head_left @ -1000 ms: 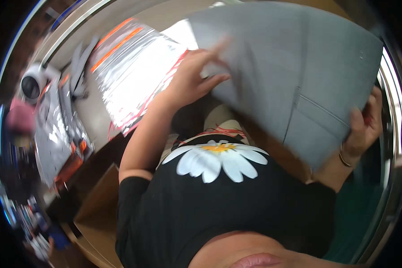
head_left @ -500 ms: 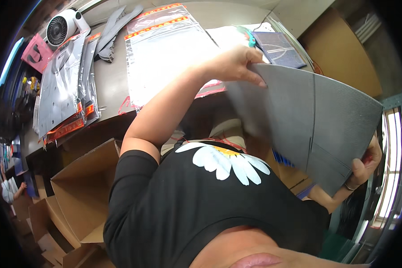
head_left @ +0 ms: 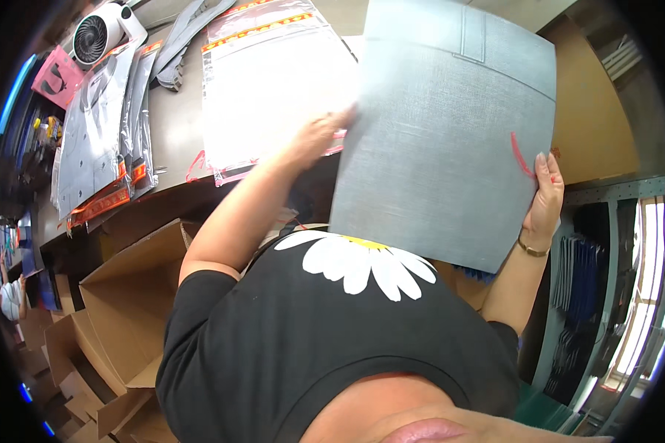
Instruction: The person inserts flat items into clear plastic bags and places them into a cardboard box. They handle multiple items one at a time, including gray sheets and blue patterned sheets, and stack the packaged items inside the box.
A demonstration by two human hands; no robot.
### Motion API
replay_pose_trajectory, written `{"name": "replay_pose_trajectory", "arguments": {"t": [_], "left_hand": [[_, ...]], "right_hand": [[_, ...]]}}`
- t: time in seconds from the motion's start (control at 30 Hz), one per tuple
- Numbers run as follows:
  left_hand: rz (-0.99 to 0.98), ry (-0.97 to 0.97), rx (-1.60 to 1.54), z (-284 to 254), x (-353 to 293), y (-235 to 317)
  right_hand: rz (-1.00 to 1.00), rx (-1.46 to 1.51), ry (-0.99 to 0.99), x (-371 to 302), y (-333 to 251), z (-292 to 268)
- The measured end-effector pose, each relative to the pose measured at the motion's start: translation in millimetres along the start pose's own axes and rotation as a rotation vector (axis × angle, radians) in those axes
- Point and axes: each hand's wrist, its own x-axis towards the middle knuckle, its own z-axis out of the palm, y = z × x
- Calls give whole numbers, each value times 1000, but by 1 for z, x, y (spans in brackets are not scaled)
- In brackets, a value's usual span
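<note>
A large grey panel [head_left: 443,140] with a woven-looking surface and seam lines near its top stands tilted up in front of my chest. My right hand [head_left: 545,193] is closed on its right edge, thumb on the near face. A thin red strip [head_left: 519,153] runs over the panel up to that thumb. At the panel's left edge is my left hand [head_left: 324,139], smeared by motion, so its grip is unclear. Beside it on the table lie clear plastic bags [head_left: 273,96] with orange-red bands, washed out by glare.
Bagged grey pieces [head_left: 100,140] lie at the table's left, near a white fan [head_left: 96,37], a pink box [head_left: 58,76] and curved grey strips [head_left: 181,37]. Open cardboard cartons [head_left: 137,303] stand below left. A rack [head_left: 606,258] with dark items is on the right.
The panel has been swung up and turned, so its broad face now shows and its seams lie at the top. My left hand has moved left and down; my right hand has risen.
</note>
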Motion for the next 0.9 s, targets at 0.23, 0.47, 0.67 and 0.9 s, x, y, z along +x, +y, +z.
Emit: {"name": "replay_pose_trajectory", "arguments": {"t": [0.23, 0.47, 0.67, 0.9], "left_hand": [[357, 420, 1293, -80, -8, -14], [260, 332, 1038, -100, 0, -17], [481, 244, 1215, -90, -6, -14], [528, 450, 983, -117, 14, -21]], "right_hand": [[-215, 104, 169, 21, -9, -47], [115, 705, -546, 86, 16, -133], [775, 730, -1400, 167, 62, -89], [535, 422, -570, 78, 105, 69]]}}
